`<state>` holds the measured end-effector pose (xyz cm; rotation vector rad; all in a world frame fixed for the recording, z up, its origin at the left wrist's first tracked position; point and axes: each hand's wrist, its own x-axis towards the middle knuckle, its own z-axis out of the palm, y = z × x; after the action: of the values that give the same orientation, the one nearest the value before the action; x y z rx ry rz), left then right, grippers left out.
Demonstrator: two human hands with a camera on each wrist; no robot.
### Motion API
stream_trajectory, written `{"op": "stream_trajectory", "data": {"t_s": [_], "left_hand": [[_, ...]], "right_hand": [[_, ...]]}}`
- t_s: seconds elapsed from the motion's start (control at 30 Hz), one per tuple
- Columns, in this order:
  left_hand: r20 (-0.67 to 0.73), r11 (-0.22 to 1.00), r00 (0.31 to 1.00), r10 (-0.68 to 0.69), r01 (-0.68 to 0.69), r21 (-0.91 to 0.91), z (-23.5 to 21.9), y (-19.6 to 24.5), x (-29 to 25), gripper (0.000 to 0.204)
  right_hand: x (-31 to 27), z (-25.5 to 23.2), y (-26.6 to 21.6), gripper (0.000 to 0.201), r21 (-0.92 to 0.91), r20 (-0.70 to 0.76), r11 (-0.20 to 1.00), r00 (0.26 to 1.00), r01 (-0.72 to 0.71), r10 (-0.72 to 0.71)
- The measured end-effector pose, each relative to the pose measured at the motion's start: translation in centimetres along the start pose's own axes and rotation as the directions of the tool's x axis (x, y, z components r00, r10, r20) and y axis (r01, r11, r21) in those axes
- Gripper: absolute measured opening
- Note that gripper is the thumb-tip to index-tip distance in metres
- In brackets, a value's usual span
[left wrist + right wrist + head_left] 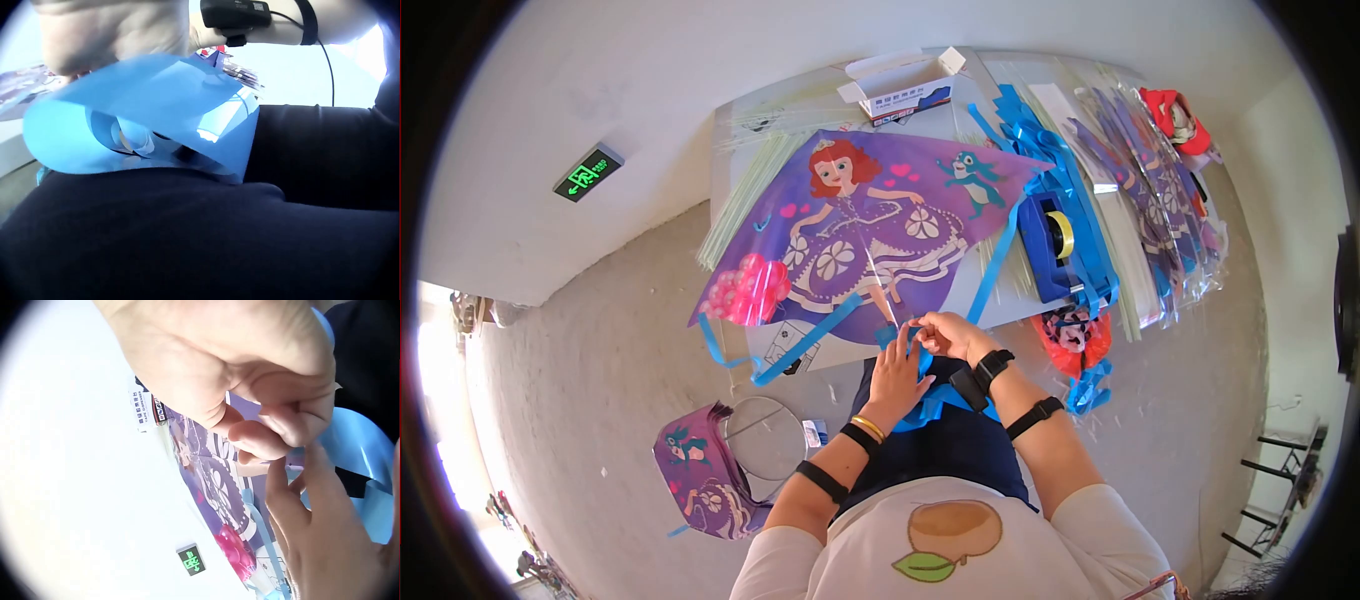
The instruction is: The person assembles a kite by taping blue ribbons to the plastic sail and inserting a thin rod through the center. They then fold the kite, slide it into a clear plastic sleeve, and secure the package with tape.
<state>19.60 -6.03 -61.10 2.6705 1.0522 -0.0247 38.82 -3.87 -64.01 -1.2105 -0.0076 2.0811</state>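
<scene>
A purple kite (840, 230) printed with a red-haired princess lies on the table, its lower end toward the person. At that end my left hand (894, 378) holds the blue ribbon (935, 408), fingers pointing up toward the kite. My right hand (951, 336) meets the left fingertips, its fingers curled with thumb and fingertips close together; I cannot tell what is between them. In the right wrist view, the right fingers (256, 440) partly cover the left fingertips. The ribbon hangs in a wide loop (150, 81) over the dark trousers in the left wrist view.
A blue tape dispenser (1045, 245) stands right of the kite, near bundled blue ribbons (1025, 130) and wrapped kites (1160, 190). An opened carton (908, 92) sits at the back, pale rods (750, 195) at left. Folded kites (705, 475) hang by a round stool (768, 437) below the table.
</scene>
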Motion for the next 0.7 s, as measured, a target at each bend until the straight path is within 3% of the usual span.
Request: {"op": "stream_trajectory", "data": {"t_s": [0.4,0.57,0.7], "left_hand": [[0.067,0.997,0.995,0.075,-0.077,0.026,0.1,-2.0,1.2,0.074],[0.056,0.997,0.996,0.071,-0.072,0.006,0.2,-1.8,1.2,0.077],[0.055,0.998,0.997,0.06,-0.062,0.027,0.5,-1.6,1.1,0.08]], "right_hand": [[0.8,0.2,-0.3,0.019,0.074,-0.009,0.996,0.998,-0.053,0.054],[-1.4,0.1,0.8,0.031,0.432,0.112,0.901,0.994,-0.038,-0.012],[-2.5,0.0,2.0,0.024,0.481,0.168,0.877,0.982,-0.001,-0.091]]}}
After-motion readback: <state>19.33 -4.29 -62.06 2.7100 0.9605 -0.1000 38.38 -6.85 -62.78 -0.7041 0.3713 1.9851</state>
